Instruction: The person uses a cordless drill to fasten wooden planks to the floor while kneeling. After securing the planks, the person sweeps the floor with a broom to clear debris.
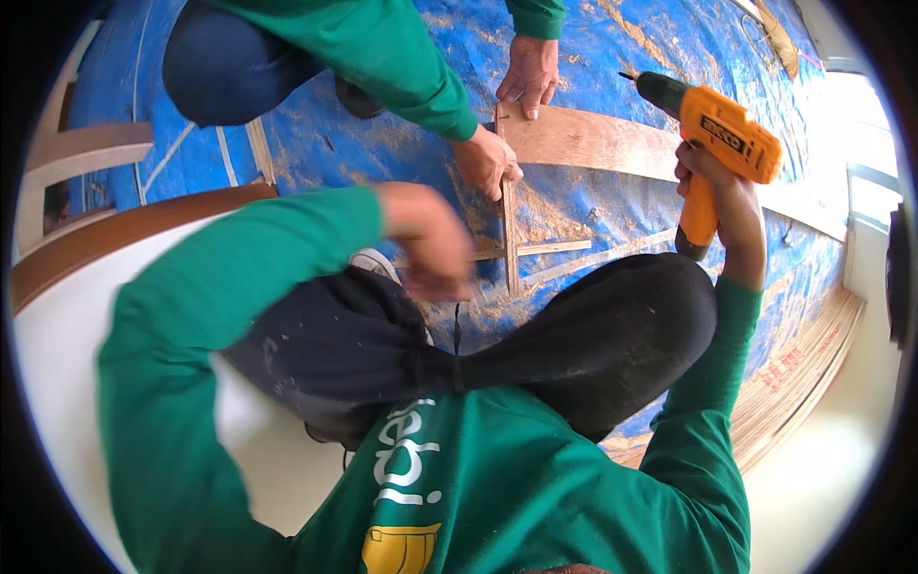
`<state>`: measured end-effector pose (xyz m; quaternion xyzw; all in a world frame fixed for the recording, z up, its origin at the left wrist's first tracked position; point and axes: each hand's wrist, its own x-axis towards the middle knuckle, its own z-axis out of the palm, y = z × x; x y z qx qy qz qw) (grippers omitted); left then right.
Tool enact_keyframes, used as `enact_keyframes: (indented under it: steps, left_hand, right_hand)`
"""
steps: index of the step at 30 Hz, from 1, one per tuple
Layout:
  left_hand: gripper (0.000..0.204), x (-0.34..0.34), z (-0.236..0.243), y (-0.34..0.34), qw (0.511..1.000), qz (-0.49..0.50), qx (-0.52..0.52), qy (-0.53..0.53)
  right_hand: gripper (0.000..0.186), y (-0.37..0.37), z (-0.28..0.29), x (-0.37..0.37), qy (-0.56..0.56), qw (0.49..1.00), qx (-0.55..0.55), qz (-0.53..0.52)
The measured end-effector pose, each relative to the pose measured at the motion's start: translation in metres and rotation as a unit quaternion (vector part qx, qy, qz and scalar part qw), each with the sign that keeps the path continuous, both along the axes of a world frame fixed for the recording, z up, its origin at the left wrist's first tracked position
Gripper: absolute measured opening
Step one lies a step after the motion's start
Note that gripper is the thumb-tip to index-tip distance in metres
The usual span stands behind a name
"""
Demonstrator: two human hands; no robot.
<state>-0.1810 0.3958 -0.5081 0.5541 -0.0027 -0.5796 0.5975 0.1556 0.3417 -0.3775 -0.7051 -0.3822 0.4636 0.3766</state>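
My right hand (734, 203) grips an orange and black cordless drill (732, 134) by its handle, raised at the right with the bit pointing left. Smeared by motion, my left hand (432, 244) hangs above my lap, its fingers bent downward; whether it holds anything is hidden. Ahead of me a co-worker's two hands (490, 161) steady a reddish wooden board (602, 139) and a thin upright wood strip (510, 234) where they meet at a corner. The drill's bit is apart from the wood.
Sawdust lies over a blue tarp (382, 158) on the floor. Stacked plywood sheets (798, 368) lie at the right. A brown-edged white panel (143, 225) and wooden frame pieces (91, 148) are at the left. The co-worker's knee (229, 67) is at the far left.
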Motion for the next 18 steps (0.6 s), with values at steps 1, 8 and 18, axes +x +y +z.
enact_keyframes:
  steps: [1, 8, 18]
  left_hand:
    - [0.054, -0.036, 0.009, 0.017, 0.992, -0.02, 0.066, 0.108]
    - [0.052, -0.119, -0.068, 0.066, 0.856, 0.422, 0.299, -0.013]
    - [0.043, -0.029, -0.188, 0.088, 0.609, 0.74, 0.199, -0.205]
  right_hand:
    - [0.03, -0.009, -0.003, 0.005, 0.01, 0.999, -0.009, -0.031]
    - [0.036, -0.041, 0.007, 0.031, -0.084, 0.995, -0.021, 0.044]
    - [0.034, -0.072, 0.076, -0.034, -0.205, 0.973, -0.097, 0.033]
